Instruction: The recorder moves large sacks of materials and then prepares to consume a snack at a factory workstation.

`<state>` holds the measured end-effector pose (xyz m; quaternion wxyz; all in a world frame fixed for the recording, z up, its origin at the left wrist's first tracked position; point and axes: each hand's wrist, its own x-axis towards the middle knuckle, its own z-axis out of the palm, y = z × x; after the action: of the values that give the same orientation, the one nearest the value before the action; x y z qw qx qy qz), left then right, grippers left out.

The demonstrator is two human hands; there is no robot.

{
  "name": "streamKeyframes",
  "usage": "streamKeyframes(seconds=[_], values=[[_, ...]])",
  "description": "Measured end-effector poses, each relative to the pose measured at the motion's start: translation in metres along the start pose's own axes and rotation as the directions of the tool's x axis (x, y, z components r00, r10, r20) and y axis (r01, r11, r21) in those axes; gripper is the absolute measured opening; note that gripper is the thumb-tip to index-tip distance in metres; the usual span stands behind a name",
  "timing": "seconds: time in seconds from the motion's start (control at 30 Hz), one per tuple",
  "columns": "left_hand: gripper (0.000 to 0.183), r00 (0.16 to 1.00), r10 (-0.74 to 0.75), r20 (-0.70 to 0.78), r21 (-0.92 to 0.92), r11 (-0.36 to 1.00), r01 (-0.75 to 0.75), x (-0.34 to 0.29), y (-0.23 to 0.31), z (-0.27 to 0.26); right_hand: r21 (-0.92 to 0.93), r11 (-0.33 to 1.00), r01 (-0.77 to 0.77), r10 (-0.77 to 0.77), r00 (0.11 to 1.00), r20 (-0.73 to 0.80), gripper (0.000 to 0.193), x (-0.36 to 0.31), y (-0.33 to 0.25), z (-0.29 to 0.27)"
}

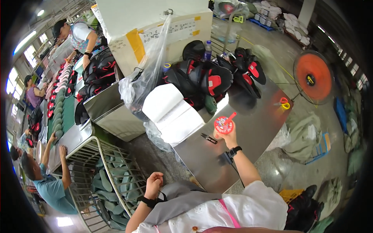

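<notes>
The right-hand grip (226, 136) is closed around a red-topped cup (224, 125) with a red straw, held over the metal desk (204, 165), while the left-hand grip (154, 182) hangs with curled fingers in front of the grey apron (178, 204). Small dark snips (209, 138) lie just beside the cup, with open white papers (173, 114) to their left, a heap of black-and-red shoes (214, 82) behind and yellow-handled scissors (284, 103) near the right edge — a barred cart (104, 162) of grey-green foot-shaped pieces (105, 179) stands at the left, beyond it a co-worker in a blue-green shirt (52, 190)
</notes>
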<state>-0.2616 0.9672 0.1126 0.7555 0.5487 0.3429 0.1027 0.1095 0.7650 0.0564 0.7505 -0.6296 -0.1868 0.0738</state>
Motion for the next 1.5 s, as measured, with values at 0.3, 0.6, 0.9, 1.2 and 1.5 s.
streamKeyframes(seconds=[0.3,0.6,0.9,1.2,1.5], values=[[0.061,0.808,0.329,0.488,0.595,0.552,-0.584,0.048,0.059,0.04,0.009,0.997,0.082,-0.082,0.988,0.132,0.096,-0.022,-0.089,0.035],[0.099,0.618,0.698,0.363,0.479,0.429,-0.766,0.045,0.127,0.011,-0.068,0.982,0.177,-0.135,0.906,0.401,0.094,-0.097,-0.152,0.218],[0.098,0.602,0.796,0.071,0.656,0.417,-0.629,0.017,0.136,-0.136,0.032,0.979,0.202,-0.168,0.709,0.685,0.096,-0.132,-0.125,0.384],[0.089,0.392,0.887,-0.246,0.844,0.395,-0.364,-0.008,0.14,-0.235,0.122,0.935,0.333,-0.258,0.403,0.878,0.102,-0.154,-0.117,0.505],[0.074,0.319,0.795,-0.516,0.779,0.59,-0.213,0.002,0.184,-0.293,0.298,0.934,0.196,-0.331,0.169,0.928,0.093,-0.127,-0.111,0.595]])
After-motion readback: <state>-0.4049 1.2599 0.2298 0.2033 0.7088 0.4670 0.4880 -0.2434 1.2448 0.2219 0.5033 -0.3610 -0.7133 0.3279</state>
